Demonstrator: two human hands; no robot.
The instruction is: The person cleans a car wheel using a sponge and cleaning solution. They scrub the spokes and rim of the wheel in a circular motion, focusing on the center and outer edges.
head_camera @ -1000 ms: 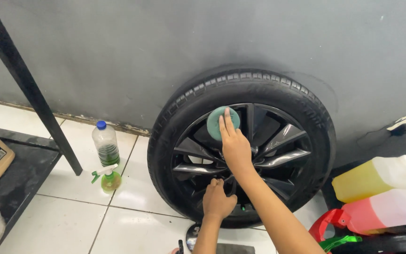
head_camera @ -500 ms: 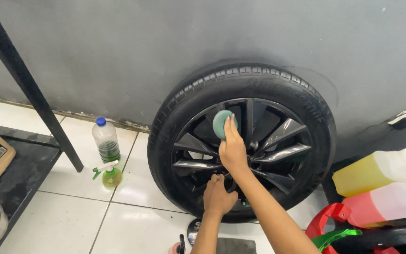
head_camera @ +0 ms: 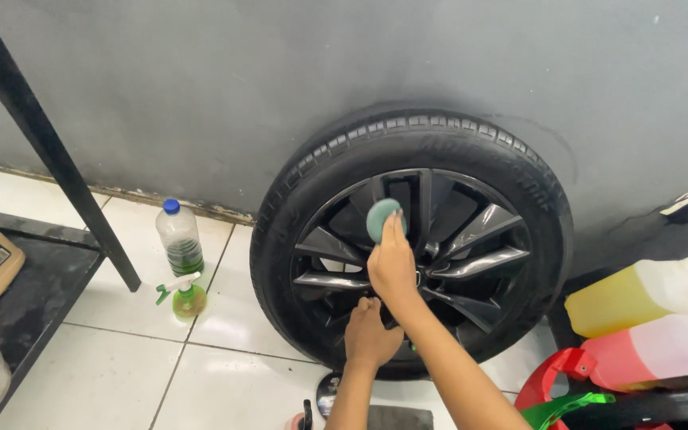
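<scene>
A car wheel with a black tyre (head_camera: pixel 336 159) and a dark spoked rim (head_camera: pixel 479 227) leans upright against a grey wall. My right hand (head_camera: pixel 392 267) presses a round green sponge pad (head_camera: pixel 379 218) against the upper left spokes of the rim. My left hand (head_camera: pixel 369 334) grips the lower part of the rim below it, fingers curled around a spoke.
A clear bottle with a blue cap (head_camera: pixel 179 237) and a small green spray bottle (head_camera: pixel 185 296) stand on the white tiled floor at left. A black slanted post (head_camera: pixel 49 147) and a dark low platform (head_camera: pixel 33 279) are farther left. Yellow (head_camera: pixel 646 291) and pink (head_camera: pixel 662 350) jugs lie at right.
My right hand has slid the green pad slightly upward and left across the rim spokes. My left hand has stayed on the lower rim.
</scene>
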